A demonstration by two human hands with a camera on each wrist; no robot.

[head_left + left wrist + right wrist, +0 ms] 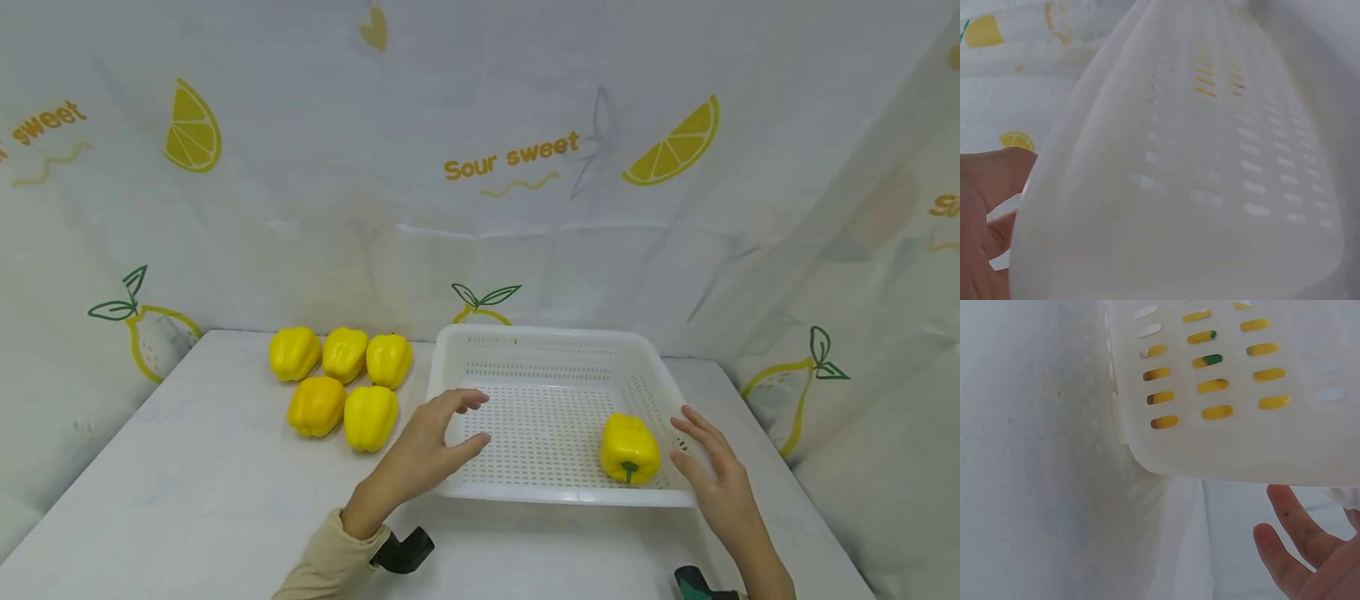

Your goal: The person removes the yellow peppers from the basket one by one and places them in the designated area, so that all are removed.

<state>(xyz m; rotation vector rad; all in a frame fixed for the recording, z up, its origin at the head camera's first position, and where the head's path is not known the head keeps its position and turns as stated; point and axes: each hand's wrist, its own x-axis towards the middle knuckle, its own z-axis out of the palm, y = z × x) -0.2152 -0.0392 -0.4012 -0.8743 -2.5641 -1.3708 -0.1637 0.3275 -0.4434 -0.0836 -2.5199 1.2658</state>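
A white plastic basket (pixel 540 497) with slotted sides sits on the table, and one yellow bell pepper (pixel 628 450) with a green stem lies in its near right corner. My left hand (pixel 423 446) is over the basket's left rim, thumb and fingers apart with nothing between them. In the left wrist view that hand (pixel 985 219) shows beside the basket's rim. My right hand (pixel 720 475) is at the right rim, fingers loosely spread near the pepper. In the right wrist view its fingertips come up to the rim; whether they touch it I cannot tell.
Several yellow bell peppers (pixel 371 418) stand grouped on the white table (pixel 187 483), left of the basket. A white curtain (pixel 315 208) printed with lemons hangs behind and along both sides of the table. Black straps show at both wrists.
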